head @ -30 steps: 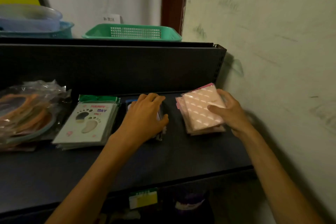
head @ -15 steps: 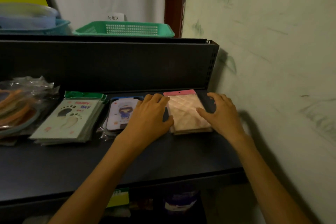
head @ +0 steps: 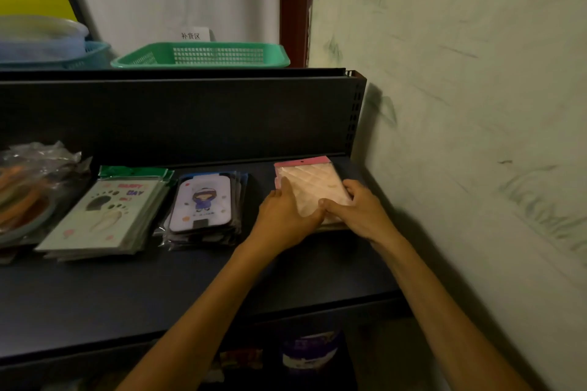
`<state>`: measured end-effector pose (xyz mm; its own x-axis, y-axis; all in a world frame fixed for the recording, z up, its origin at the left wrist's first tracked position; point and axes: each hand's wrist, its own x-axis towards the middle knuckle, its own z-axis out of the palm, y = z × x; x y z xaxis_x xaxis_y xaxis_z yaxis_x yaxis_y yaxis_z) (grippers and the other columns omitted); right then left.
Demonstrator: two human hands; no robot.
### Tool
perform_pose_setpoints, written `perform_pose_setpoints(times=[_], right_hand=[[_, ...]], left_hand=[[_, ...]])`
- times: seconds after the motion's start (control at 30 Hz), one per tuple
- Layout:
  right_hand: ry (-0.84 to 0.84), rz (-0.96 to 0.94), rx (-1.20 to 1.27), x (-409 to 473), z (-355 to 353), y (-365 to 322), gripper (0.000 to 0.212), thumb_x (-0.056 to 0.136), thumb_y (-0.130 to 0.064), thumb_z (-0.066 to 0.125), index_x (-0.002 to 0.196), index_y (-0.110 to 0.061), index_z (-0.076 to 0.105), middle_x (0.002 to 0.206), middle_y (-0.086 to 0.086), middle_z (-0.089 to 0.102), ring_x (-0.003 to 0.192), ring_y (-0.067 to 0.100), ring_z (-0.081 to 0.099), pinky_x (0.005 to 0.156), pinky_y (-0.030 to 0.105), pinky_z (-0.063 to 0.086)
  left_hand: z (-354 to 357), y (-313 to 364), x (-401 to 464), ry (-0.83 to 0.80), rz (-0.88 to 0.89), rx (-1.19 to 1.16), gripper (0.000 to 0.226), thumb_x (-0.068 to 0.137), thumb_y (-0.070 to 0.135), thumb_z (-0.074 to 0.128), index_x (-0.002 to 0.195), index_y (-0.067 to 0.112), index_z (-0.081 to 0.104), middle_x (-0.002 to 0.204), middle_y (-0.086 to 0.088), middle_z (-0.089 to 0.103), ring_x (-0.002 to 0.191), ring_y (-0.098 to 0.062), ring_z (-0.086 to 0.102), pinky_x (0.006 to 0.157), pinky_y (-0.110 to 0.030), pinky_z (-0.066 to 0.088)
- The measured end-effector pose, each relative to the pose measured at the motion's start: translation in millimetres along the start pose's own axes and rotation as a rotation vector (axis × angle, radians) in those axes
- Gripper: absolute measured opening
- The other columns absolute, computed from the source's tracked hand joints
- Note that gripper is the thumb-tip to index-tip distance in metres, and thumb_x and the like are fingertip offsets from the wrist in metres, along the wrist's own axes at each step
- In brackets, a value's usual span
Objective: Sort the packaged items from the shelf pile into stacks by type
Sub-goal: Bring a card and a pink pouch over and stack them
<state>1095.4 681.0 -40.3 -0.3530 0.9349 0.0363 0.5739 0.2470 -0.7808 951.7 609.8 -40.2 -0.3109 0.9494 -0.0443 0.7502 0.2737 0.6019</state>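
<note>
While both hands (head: 287, 211) (head: 362, 211) press flat fingers on it, the pink stack (head: 309, 182) nears the wall (head: 460, 136).

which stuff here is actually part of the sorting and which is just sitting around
Part of the job:
pink packet stack, under the left hand and right hand
cartoon-figure packet stack
footprint card stack
bagged orange rings

Just lying about:
green basket
blue tub

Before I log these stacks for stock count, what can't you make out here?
- Pink quilted packet stack: near edge hidden by left hand and right hand; count unclear.
- Clear bag of orange rings: cut off by the left edge.
- White label behind the green mesh basket: too small to read.
</note>
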Motion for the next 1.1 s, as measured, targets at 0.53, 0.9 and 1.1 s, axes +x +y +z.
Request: perform_pose_setpoints(times=[0.53, 0.9, 1.1], right_hand=[[-0.025, -0.255, 0.370, -18, -14, 5, 0.068, 0.084, -0.021, 0.069, 0.133, -0.037, 0.025, 0.122, -0.023, 0.042, 0.110, -0.010, 0.045, 0.083, 0.006, 0.044], [-0.041, -0.284, 0.398, -21, -6, 13, 0.054, 0.095, -0.023, 0.054, 0.136, -0.038, 0.022, 0.128, -0.026, 0.041, 0.113, -0.020, 0.043, 0.087, 0.003, 0.040], [0.032, -0.178, 0.384, -12, -9, 19, 0.035, 0.092, -0.036, 0.055, 0.123, -0.031, 0.042, 0.115, -0.014, 0.058, 0.093, -0.008, 0.060, 0.067, 0.010, 0.049]], left_hand=[[3, 7, -14, 0.320, 0.389, -0.573, 0.099, 0.075, 0.016, 0.074, 0.145, 0.034, 0.007, 0.139, 0.010, 0.020, 0.120, 0.011, 0.027, 0.093, -0.006, 0.028], [15, 6, -18, 0.257, 0.446, -0.591, 0.083, 0.090, 0.018, 0.059, 0.149, 0.023, 0.001, 0.153, -0.003, 0.023, 0.137, -0.004, 0.028, 0.105, -0.012, 0.030], [3, -5, -16, 0.246, 0.319, -0.477, 0.070, 0.082, 0.041, 0.065, 0.142, 0.029, 0.031, 0.127, 0.015, 0.050, 0.111, 0.008, 0.048, 0.085, -0.012, 0.044]])
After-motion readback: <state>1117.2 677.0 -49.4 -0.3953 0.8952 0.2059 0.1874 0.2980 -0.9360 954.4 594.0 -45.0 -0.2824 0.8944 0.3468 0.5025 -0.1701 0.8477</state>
